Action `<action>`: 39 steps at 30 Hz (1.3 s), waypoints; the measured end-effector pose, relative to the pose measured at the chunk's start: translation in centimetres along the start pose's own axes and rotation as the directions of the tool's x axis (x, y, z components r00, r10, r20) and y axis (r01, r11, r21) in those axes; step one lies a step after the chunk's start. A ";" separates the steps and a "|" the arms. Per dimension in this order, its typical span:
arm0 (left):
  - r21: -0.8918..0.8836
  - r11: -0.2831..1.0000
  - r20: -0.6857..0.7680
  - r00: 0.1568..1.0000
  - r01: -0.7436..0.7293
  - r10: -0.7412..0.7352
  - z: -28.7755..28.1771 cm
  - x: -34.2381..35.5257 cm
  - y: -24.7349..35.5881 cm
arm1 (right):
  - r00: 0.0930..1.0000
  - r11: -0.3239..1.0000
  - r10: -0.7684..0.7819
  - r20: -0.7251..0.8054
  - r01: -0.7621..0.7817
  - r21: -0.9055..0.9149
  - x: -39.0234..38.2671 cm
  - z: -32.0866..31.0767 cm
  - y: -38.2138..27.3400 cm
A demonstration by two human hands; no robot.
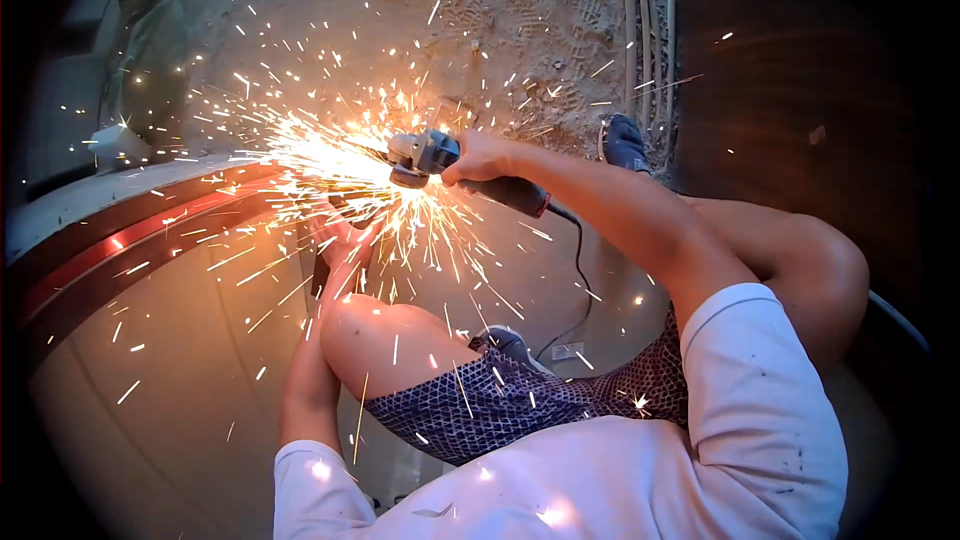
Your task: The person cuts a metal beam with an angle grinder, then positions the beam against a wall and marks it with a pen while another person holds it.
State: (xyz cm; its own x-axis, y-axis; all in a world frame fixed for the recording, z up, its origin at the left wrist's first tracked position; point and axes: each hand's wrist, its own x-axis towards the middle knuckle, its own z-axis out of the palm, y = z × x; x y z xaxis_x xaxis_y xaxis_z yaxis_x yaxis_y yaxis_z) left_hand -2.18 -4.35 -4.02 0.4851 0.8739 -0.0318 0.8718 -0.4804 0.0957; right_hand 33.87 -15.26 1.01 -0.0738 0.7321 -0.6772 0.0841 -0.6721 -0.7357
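Note:
My right hand (480, 160) is closed around an angle grinder (512, 193) with a grey head, dark body and black cord. Bright sparks (340, 155) spray from its head, mostly leftward and downward, hiding where the disc meets the work. Just below and left of that, my left hand (342, 238) grips something dark that I cannot make out through the glare. A long reddish-brown bar or rail (150, 220) runs from the left edge into the sparks, beside a pale ledge (60, 222).
My bent legs (395, 332) frame the work, with a dark shoe (622, 145) at the right. Behind lies a dusty floor (520, 10) with debris. Pale pipes or cables (645, 30) run beside a dark brown surface (780, 80). A translucent sheet (150, 30) is at upper left.

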 end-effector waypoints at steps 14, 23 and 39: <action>-0.042 0.998 0.047 0.998 -0.035 0.037 -0.7 0.6 0.5 | 1.000 1.000 -0.010 -0.009 0.009 -0.027 1.1 0.1 1.4; 0.008 0.997 0.138 0.988 0.075 -0.076 -0.4 0.6 -0.6 | 1.000 0.999 0.002 -0.003 -0.002 -0.041 0.6 0.2 0.0; -0.017 1.000 0.073 0.997 0.009 -0.007 -0.7 0.0 -0.4 | 0.999 0.999 0.003 0.052 -0.005 0.038 1.1 0.4 1.0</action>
State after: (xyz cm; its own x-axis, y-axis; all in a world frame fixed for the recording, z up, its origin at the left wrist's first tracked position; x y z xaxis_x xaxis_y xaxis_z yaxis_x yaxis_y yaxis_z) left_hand -2.57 -4.09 -3.39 0.4822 0.8697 -0.1049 0.8747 -0.4714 0.1123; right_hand 33.43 -15.16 -0.46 -0.1253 0.7232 -0.6792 0.0471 -0.6795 -0.7321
